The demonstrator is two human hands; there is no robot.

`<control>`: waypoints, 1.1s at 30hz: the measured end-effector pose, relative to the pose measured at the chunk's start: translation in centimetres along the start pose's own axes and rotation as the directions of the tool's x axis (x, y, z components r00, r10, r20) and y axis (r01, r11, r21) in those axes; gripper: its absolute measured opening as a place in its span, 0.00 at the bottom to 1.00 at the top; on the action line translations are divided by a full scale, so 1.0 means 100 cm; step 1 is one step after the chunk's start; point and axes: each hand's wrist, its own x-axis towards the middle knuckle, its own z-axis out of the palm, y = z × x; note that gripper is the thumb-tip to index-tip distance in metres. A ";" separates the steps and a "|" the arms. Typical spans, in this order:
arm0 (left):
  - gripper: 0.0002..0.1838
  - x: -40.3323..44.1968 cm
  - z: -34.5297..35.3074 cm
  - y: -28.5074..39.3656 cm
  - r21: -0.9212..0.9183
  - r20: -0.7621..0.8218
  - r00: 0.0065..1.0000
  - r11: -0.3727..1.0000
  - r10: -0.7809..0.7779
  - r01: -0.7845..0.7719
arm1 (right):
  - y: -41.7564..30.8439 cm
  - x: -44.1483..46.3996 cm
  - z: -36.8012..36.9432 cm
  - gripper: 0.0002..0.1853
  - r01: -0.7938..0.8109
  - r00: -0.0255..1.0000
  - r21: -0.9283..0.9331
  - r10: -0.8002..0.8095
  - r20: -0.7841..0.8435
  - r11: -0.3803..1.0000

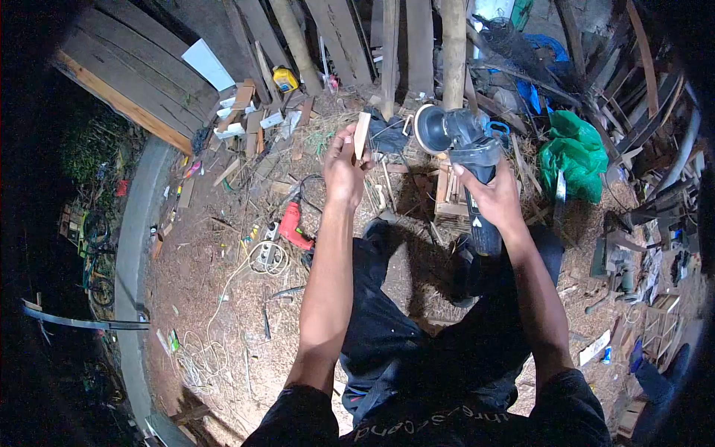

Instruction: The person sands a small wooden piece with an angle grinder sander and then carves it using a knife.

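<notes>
My left hand [345, 167] is closed around a small flat piece of wood [362, 135], held upright with its pale face showing. In my right hand [491, 195] is a black angle grinder [477, 153], gripped by its body. Its round sanding disc [430, 129] points left, towards the wood, with a gap between them. Whether the disc is spinning I cannot tell. Below the grinder, between my legs and the planks, stands a stack of small wood pieces [452, 200].
A red power drill [294, 226] lies on the ground left of my legs, near a power strip [266, 255] with tangled cord. Wood offcuts and shavings litter the ground. A green plastic bag [573, 156] sits to the right. Planks [339, 41] lean ahead, behind a yellow container [284, 79].
</notes>
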 end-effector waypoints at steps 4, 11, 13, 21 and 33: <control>0.14 -0.001 0.003 -0.002 0.066 -0.014 0.999 0.997 -0.046 0.047 | 0.008 0.001 0.004 0.29 -0.017 1.000 0.141 0.014 0.022 0.990; 0.15 -0.001 0.008 -0.011 0.237 0.068 0.997 0.971 -0.030 0.013 | -0.002 -0.004 0.014 0.28 -0.065 0.993 0.250 0.038 0.115 0.966; 0.15 -0.001 0.009 -0.007 0.240 0.077 0.997 0.971 -0.004 -0.015 | -0.007 -0.002 0.012 0.27 -0.064 0.983 0.226 0.023 0.183 0.972; 0.15 0.007 -0.007 0.004 0.228 0.056 0.994 0.968 0.096 -0.106 | -0.009 -0.006 0.009 0.25 -0.054 0.987 0.225 0.018 0.158 0.973; 0.16 0.008 -0.012 0.007 0.332 0.112 0.990 0.936 0.081 -0.114 | -0.011 -0.008 0.010 0.23 -0.012 0.987 0.199 -0.020 0.160 0.980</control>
